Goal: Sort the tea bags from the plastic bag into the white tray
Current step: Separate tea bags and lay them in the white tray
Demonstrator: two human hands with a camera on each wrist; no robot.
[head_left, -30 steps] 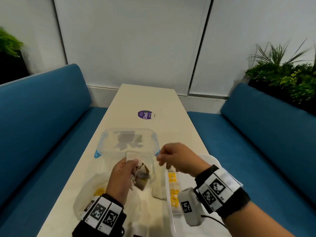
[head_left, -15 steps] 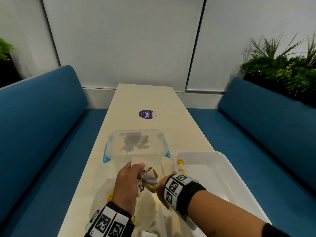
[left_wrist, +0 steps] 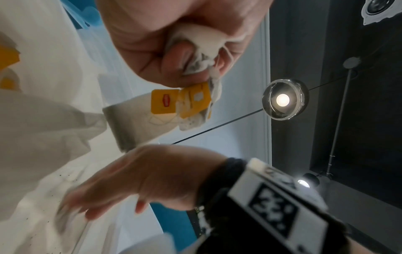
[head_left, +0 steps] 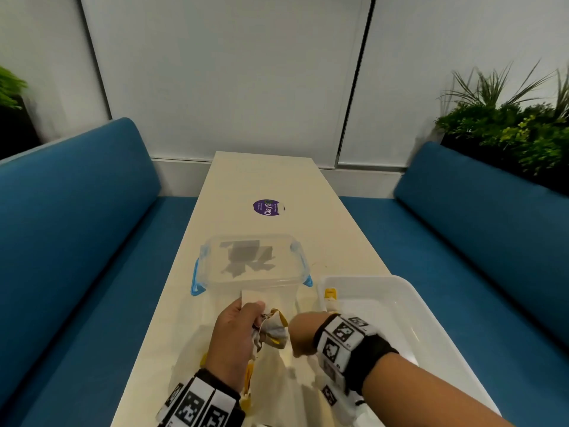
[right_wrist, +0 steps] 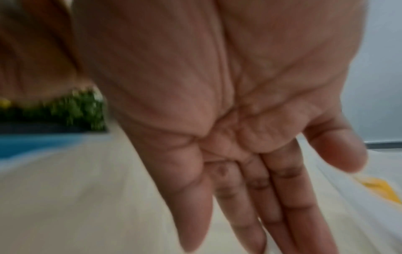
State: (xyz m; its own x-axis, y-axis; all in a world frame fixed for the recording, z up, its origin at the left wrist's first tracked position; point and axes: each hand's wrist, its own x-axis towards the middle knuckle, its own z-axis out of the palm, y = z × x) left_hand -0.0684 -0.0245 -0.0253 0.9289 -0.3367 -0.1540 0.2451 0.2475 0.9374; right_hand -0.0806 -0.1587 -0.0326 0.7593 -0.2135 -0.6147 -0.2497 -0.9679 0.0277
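On the left of the table [head_left: 246, 186] the plastic bag [head_left: 191, 362] lies crumpled under both wrists, a few yellow tags showing through it. Above it the left hand [head_left: 232, 334] is curled tight round a bunch of tea bags [head_left: 274, 329]; the left wrist view shows white pouches crushed between its fingers [left_wrist: 180, 56] and two yellow tags dangling below. Behind stands a clear container [head_left: 251, 261] with blue clips. Just right of the bunch, the right hand [head_left: 303, 332] is empty, its fingers [right_wrist: 280, 197] straight, close together and pointing down toward the bag. Farther right sits the white tray [head_left: 412, 309], with at least one yellow-tagged tea bag [head_left: 330, 295] at its near-left edge. The step in hand seems to be fetching more from the bag; next the right hand likely must either dig out another tea bag or pull one from the bunch, then carry it across into the tray.
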